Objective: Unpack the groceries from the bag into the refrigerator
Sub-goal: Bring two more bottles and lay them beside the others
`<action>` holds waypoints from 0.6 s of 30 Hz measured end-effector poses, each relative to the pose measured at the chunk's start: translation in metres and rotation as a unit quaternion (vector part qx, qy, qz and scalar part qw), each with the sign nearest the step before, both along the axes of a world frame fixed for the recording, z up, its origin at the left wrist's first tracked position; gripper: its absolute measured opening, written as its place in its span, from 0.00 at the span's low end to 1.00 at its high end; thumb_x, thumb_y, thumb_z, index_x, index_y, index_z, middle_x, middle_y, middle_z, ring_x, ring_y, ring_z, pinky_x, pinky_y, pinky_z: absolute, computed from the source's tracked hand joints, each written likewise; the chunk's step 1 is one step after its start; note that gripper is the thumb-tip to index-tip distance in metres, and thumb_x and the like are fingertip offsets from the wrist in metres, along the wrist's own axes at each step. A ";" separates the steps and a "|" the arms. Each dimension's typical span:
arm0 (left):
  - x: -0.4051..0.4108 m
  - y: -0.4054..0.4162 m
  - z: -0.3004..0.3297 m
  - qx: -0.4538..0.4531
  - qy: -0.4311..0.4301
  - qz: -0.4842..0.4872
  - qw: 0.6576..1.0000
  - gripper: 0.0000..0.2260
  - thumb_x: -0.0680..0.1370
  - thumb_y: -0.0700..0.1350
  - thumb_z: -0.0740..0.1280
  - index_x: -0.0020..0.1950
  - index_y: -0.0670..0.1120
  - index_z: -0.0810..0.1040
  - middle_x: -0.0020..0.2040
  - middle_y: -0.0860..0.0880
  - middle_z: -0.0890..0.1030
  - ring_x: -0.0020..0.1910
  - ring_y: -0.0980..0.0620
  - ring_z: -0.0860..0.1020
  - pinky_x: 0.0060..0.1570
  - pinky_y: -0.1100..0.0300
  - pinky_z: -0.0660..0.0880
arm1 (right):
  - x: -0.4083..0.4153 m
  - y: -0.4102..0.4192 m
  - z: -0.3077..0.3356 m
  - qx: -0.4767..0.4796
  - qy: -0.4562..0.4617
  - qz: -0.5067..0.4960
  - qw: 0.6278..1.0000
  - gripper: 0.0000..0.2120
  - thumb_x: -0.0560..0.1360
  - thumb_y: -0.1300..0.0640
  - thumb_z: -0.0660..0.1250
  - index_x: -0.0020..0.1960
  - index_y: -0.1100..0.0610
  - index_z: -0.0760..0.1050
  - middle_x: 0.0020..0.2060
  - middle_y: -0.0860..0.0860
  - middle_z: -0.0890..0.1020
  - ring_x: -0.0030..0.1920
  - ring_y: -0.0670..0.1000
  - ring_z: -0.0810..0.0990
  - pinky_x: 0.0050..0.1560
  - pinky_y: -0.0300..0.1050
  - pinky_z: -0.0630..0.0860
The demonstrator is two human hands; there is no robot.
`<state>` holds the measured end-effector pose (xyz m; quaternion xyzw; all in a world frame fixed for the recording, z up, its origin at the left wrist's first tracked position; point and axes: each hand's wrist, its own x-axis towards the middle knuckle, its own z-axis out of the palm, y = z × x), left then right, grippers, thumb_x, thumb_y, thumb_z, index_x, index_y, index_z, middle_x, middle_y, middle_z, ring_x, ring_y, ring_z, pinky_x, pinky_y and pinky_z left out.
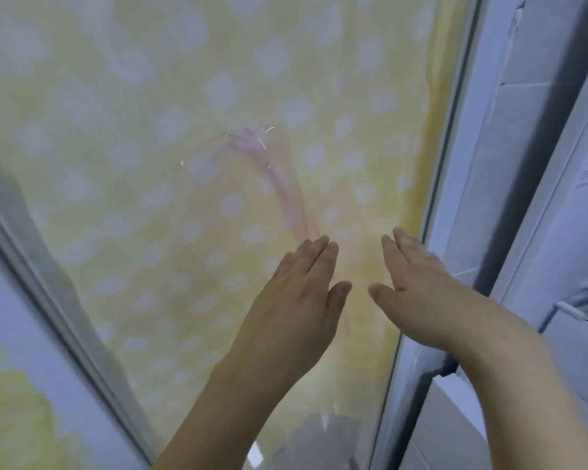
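Both hands reach forward at lower centre of the frame, fingers straight and together, each grip wide and holding nothing: left hand (299,296), right hand (418,290). Beyond them, a blurred yellow white-spotted cloth (170,157) fills the frame. White refrigerator (510,198) panels run down the right edge.

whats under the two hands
Both hands, left and right, are spread open over a yellow cloth with pale spots and a pink smear. The blur hides whether they touch it. No groceries or bag visible.

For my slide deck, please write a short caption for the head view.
Two open hands, left hand and right hand, reach toward a blurred yellow dotted sheet.
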<state>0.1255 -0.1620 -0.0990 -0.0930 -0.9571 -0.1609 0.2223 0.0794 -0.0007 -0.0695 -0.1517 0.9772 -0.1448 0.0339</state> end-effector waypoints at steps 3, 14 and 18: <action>0.021 -0.019 0.006 -0.019 0.005 0.036 0.999 0.26 0.84 0.56 0.49 0.80 0.51 0.50 0.80 0.55 0.50 0.79 0.57 0.46 0.72 0.66 0.39 | 0.011 -0.025 0.001 0.005 0.006 0.030 1.000 0.32 0.83 0.48 0.50 0.78 0.54 0.34 0.77 0.49 0.33 0.77 0.50 0.33 0.74 0.46 0.37; 0.103 -0.085 0.013 -0.017 0.017 0.164 0.986 0.26 0.84 0.55 0.50 0.80 0.48 0.53 0.80 0.52 0.53 0.79 0.55 0.49 0.74 0.63 0.41 | 0.070 -0.108 0.009 0.022 0.006 0.169 0.985 0.31 0.83 0.49 0.49 0.79 0.55 0.36 0.77 0.50 0.33 0.77 0.49 0.33 0.75 0.46 0.36; 0.139 -0.109 0.016 -0.030 0.044 0.229 0.972 0.25 0.83 0.54 0.53 0.76 0.41 0.65 0.75 0.45 0.66 0.75 0.45 0.64 0.73 0.53 0.58 | 0.094 -0.135 0.015 0.020 0.007 0.229 0.973 0.31 0.84 0.49 0.48 0.79 0.55 0.34 0.77 0.49 0.32 0.76 0.48 0.32 0.74 0.45 0.34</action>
